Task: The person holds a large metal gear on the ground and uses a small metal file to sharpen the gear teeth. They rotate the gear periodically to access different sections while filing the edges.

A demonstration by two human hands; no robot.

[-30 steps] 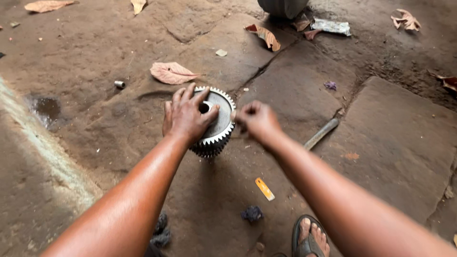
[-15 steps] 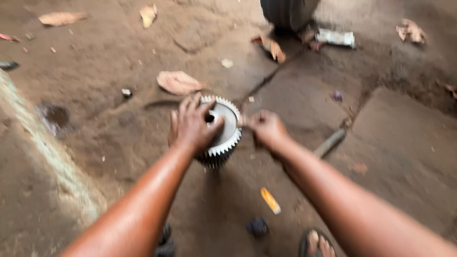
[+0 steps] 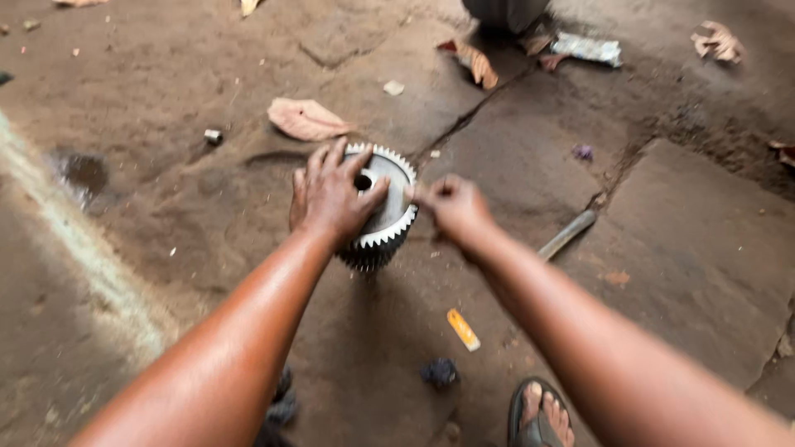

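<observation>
A large steel toothed gear with a centre hole stands on the dirty concrete floor. My left hand lies spread over its top face, fingers curled around the far rim and gripping it. My right hand is at the gear's right edge with its fingers pinched together against the teeth; whether it holds something small I cannot tell.
A metal bar lies right of my right wrist. A small orange piece and a dark scrap lie near my sandalled foot. Dry leaves, a small nut and a tyre's edge lie farther off.
Both hands stay on the gear. The view has shifted slightly; my right hand sits closer against the gear's right edge than a second ago.
</observation>
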